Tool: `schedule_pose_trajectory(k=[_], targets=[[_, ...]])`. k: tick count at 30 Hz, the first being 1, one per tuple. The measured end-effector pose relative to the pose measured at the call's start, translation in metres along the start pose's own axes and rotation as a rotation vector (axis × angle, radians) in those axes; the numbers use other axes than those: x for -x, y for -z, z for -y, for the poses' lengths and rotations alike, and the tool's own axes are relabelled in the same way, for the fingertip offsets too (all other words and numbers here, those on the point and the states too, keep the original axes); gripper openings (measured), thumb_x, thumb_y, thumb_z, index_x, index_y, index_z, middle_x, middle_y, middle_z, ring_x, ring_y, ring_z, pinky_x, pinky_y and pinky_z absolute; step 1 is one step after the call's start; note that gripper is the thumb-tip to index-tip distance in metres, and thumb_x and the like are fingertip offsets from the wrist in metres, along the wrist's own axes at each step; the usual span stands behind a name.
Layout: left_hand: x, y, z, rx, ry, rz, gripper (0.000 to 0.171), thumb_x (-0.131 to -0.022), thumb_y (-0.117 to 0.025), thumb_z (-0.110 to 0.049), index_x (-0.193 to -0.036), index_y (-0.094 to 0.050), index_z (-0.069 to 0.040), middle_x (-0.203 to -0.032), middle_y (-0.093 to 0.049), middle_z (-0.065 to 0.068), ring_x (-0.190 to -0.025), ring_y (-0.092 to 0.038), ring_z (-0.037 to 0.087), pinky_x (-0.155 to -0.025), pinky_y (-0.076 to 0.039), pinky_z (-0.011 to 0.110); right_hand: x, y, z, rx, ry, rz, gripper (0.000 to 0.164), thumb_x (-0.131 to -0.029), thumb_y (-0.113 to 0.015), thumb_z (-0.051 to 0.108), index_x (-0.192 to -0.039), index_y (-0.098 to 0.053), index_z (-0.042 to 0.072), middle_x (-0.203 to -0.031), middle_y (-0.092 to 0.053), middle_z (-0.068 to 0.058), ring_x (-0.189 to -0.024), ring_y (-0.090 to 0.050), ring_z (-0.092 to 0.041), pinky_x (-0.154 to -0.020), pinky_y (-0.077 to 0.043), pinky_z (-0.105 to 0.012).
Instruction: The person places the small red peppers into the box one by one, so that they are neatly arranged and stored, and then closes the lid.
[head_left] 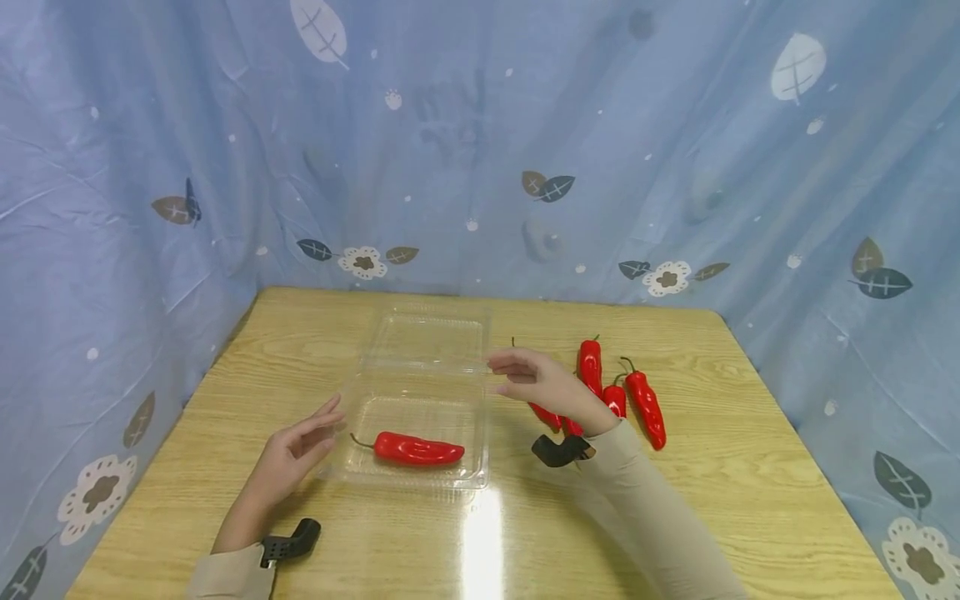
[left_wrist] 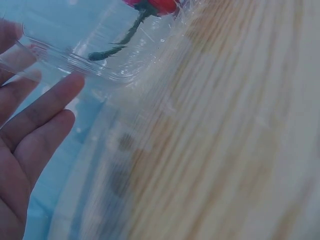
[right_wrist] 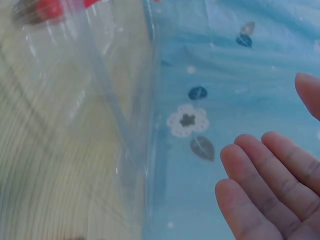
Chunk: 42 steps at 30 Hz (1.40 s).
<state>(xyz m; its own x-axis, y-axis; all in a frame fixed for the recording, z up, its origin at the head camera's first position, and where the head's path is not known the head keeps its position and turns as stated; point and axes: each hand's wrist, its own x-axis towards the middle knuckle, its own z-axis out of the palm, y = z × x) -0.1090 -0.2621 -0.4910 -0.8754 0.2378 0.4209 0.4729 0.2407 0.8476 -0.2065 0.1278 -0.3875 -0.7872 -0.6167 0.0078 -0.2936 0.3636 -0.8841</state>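
Note:
A clear plastic clamshell box (head_left: 411, 410) lies unfolded on the table, its lid (head_left: 429, 335) laid back on the far side. One red chili pepper (head_left: 418, 449) rests in the near half, its green stem (left_wrist: 122, 40) pointing left. Beside the box's left edge is my left hand (head_left: 291, 450), fingers loosely extended. In the left wrist view its fingertips (left_wrist: 75, 82) are right at the clear wall. My right hand (head_left: 542, 385) is at the box's right side, near the fold, palm facing it. Its fingers (right_wrist: 250, 170) are relaxed and hold nothing.
Several more red peppers lie right of the box, partly hidden by my right hand; one pepper (head_left: 647, 408) is farthest right, another (head_left: 590, 362) farther back. A patterned blue curtain (head_left: 480, 150) surrounds the wooden table (head_left: 750, 500) at the back and sides.

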Motion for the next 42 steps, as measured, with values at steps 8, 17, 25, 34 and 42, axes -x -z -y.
schedule_pose_trajectory(k=[8, 17, 25, 34, 42], targets=[[0.001, 0.0, 0.0, -0.012, 0.024, 0.008, 0.033, -0.089, -0.054, 0.013, -0.122, -0.052, 0.017, -0.145, -0.033, 0.03, -0.117, -0.055, 0.001, -0.096, -0.044, 0.009, 0.034, 0.023, -0.012, 0.0, 0.024, -0.159, 0.047, -0.09, -0.066, 0.019, -0.132, -0.051, 0.005, -0.132, -0.056, -0.012, -0.123, -0.051, -0.036, -0.105, -0.044, -0.045], [0.0, 0.0, 0.001, 0.0, 0.0, -0.002, 0.034, -0.088, -0.054, 0.015, -0.121, -0.052, 0.019, -0.144, -0.033, 0.031, -0.119, -0.054, 0.001, -0.097, -0.044, 0.01, 0.079, 0.048, -0.041, -0.074, 0.013, -0.367, 0.045, -0.092, -0.062, 0.011, -0.134, -0.048, -0.001, -0.129, -0.058, -0.002, -0.115, -0.056, -0.003, -0.093, -0.048, -0.013], [-0.001, -0.001, 0.001, 0.007, -0.014, 0.012, 0.035, -0.088, -0.054, 0.015, -0.122, -0.051, 0.017, -0.146, -0.032, 0.029, -0.12, -0.054, 0.003, -0.098, -0.044, 0.012, 0.109, 0.069, -0.066, -0.127, -0.003, -0.528, 0.047, -0.094, -0.059, 0.008, -0.135, -0.043, -0.009, -0.12, -0.059, 0.02, -0.109, -0.057, 0.005, -0.088, -0.049, -0.008], [-0.002, 0.003, 0.003, 0.007, -0.034, 0.0, 0.034, -0.087, -0.053, 0.016, -0.121, -0.052, 0.018, -0.146, -0.033, 0.027, -0.12, -0.054, 0.002, -0.096, -0.045, 0.012, 0.121, 0.08, -0.085, -0.181, -0.051, -0.63, 0.048, -0.093, -0.06, 0.013, -0.136, -0.045, -0.002, -0.117, -0.06, 0.019, -0.107, -0.057, 0.005, -0.087, -0.047, -0.006], [0.001, 0.002, 0.005, -0.009, 0.007, 0.015, 0.034, -0.09, -0.054, 0.011, -0.123, -0.051, 0.017, -0.146, -0.031, 0.029, -0.122, -0.049, -0.003, -0.097, -0.043, 0.01, 0.13, 0.081, -0.103, -0.273, -0.078, -0.687, 0.045, -0.092, -0.061, 0.008, -0.134, -0.047, -0.002, -0.113, -0.061, 0.018, -0.104, -0.059, 0.003, -0.086, -0.047, -0.005]])
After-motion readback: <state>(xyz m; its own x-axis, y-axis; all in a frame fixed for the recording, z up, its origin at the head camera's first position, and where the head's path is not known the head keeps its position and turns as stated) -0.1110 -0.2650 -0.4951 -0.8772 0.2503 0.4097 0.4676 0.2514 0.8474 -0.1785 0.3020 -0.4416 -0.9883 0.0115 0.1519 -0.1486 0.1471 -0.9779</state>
